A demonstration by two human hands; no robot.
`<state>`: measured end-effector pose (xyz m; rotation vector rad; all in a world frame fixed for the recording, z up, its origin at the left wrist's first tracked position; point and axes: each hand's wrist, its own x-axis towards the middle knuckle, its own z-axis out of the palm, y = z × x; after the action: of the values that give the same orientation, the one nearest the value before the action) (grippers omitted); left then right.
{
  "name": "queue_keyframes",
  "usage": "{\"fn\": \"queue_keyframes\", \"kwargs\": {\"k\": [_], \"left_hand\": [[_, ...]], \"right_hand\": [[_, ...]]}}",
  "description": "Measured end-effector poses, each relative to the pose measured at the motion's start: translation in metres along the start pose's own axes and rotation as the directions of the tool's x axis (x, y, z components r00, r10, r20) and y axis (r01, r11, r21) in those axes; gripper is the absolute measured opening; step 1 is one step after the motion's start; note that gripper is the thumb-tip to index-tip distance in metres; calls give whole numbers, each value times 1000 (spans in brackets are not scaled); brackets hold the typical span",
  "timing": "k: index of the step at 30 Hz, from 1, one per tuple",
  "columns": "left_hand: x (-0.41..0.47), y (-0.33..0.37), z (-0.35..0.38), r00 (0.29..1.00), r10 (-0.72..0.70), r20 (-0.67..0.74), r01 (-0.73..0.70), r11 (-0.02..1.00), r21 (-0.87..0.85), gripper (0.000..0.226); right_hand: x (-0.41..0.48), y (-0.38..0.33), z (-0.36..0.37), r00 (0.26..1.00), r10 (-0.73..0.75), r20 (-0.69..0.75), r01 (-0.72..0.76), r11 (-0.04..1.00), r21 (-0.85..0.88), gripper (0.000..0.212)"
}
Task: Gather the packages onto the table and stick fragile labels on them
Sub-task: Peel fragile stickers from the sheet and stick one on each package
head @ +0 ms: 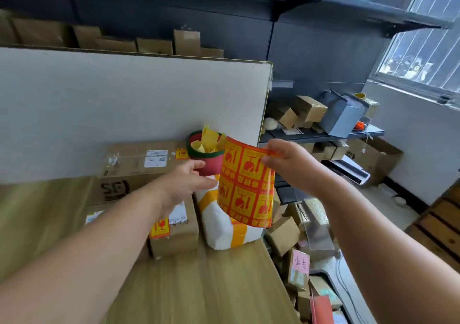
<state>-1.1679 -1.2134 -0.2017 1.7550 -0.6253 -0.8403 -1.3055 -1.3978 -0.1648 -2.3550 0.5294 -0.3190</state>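
Note:
My right hand point(286, 160) pinches the top edge of a red and yellow sheet of fragile labels point(245, 186), which hangs curled in the air. My left hand point(189, 179) grips the side of a red pot with a green rim point(207, 159) that holds yellow backing scraps. Below them on the wooden table point(199, 286) stand a white package with orange tape point(224, 226), a small brown box with a fragile label point(174, 229) and a large SF carton point(132, 169) that also bears a label.
A white partition board point(124, 104) stands behind the cartons. To the right of the table, several small boxes point(293, 236) lie piled on the floor, and a dark shelf point(323, 134) carries more boxes and a grey bag. Wooden crates point(443, 231) stand at far right.

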Motion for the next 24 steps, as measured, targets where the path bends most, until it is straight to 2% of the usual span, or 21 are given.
{"fn": "queue_keyframes", "kwargs": {"k": [2, 4, 10, 14, 16, 18, 20, 22, 24], "left_hand": [[-43, -11, -23, 1000, -29, -10, 28, 999, -28, 73], [-86, -20, -46, 999, -32, -19, 32, 999, -39, 74], [-186, -45, -98, 997, -18, -73, 22, 998, 54, 25], [-228, -69, -124, 987, -56, -150, 52, 998, -31, 15], [-242, -77, -130, 983, -51, -176, 38, 996, -77, 19], [-253, -81, -133, 977, -28, -213, 9, 996, -90, 21], [-261, -85, -135, 965, -4, -261, -17, 997, -81, 22], [-267, -87, -135, 952, 20, -306, -38, 998, -52, 23], [-269, -88, -134, 944, 43, -328, -52, 998, -20, 21]], "right_hand": [[-22, -34, 22, 999, -39, 35, 38, 999, 30, 8], [-44, -68, 46, 995, -69, 65, 65, 996, 56, 8], [-93, -141, 104, 988, -131, 82, 113, 974, 197, 9], [-115, -165, 136, 994, -68, 87, 43, 964, 262, 10], [-118, -169, 155, 998, -20, 58, 8, 979, 205, 4], [-120, -174, 174, 991, -25, -135, 19, 999, -45, 30], [-130, -188, 194, 944, -163, -288, 129, 983, -134, 38], [-143, -204, 212, 917, -309, -252, 293, 951, -99, 30], [-150, -213, 231, 903, -390, -178, 384, 921, -70, 21]]}}
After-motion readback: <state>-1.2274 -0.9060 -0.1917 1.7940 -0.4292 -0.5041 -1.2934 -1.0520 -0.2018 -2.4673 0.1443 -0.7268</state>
